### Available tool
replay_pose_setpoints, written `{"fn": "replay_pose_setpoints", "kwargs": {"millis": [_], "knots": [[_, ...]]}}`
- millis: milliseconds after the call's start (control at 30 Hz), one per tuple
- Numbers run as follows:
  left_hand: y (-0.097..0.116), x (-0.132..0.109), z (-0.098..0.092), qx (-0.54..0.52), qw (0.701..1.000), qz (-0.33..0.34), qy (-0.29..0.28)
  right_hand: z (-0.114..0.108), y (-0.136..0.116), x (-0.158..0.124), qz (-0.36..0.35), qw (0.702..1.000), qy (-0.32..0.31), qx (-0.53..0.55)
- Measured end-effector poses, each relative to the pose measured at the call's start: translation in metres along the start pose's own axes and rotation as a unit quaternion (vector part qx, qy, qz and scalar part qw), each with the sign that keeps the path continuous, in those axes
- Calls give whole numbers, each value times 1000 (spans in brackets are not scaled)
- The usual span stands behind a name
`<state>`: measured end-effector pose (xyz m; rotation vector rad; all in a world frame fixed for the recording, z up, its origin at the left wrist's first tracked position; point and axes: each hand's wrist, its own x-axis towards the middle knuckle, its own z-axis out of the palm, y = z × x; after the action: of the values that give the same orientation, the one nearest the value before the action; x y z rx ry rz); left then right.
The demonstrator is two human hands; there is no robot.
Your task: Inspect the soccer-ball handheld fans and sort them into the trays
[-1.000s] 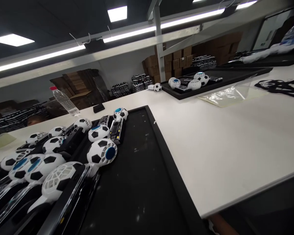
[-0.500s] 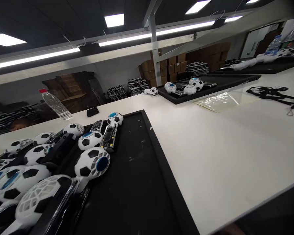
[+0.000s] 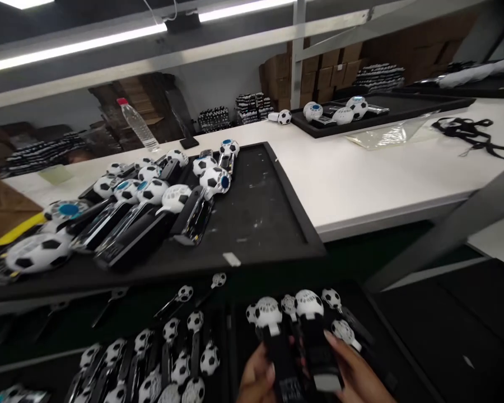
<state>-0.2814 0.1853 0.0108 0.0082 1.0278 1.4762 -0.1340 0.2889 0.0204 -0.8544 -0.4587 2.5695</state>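
Both hands sit low in frame, wrists cut off by the bottom edge. The left hand (image 3: 256, 376) is closed around the black handle of one soccer-ball toy (image 3: 269, 313). The right hand (image 3: 355, 372) is closed on the handle of a second soccer-ball toy (image 3: 308, 305), its fingertips (image 3: 330, 337) curled against the black. The handles' lower ends are hidden by the hands and blurred, with any print unreadable.

Both hands are over a low black tray (image 3: 403, 358), just beside rows of small ball-topped sticks (image 3: 195, 347), the nearest rows cut off at the lower edge. Open dark tray surface lies to the right of the hands.

Higher up, a second black tray (image 3: 252, 224) rests on the white tabletop (image 3: 361, 173) — its left side crowded with larger soccer-ball toys (image 3: 214, 180) and clear-fronted black packs (image 3: 134, 235), its right side open to the rim. Left end runs out of frame. A grey metal strut (image 3: 445, 235) crosses at right.
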Motion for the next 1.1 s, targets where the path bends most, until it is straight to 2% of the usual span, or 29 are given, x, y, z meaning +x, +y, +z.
{"fn": "replay_pose_setpoints", "kwargs": {"millis": [100, 167, 300, 433, 600, 700, 867, 933, 1000, 1100], "knots": [[11, -25, 21, -55, 998, 17, 33, 29, 0, -21, 16, 996, -13, 88], [18, -43, 38, -85, 995, 6, 60, 41, 2, -34, 13, 991, 12, 130], [20, -74, 65, -161, 980, 11, 116, 51, 11, -53, 2, 981, 57, 183], [14, -94, 72, -197, 971, 17, 136, 53, 20, -67, -13, 979, 46, 199], [3, -104, 64, -184, 977, 28, 107, 53, 25, -83, -11, 982, 20, 190], [-4, -108, 53, -152, 986, 26, 66, 52, 25, -94, 22, 984, -18, 176], [-3, -121, 47, -89, 988, 66, -103, 53, 25, -106, 58, 982, -119, 132], [1, -126, 49, -62, 984, 76, -149, 54, 25, -107, 61, 980, -149, 116], [5, -129, 50, -53, 983, 75, -156, 55, 25, -107, 66, 978, -170, 98], [6, -126, 49, -39, 988, 76, -131, 53, 27, -99, 63, 979, -183, 58]]}}
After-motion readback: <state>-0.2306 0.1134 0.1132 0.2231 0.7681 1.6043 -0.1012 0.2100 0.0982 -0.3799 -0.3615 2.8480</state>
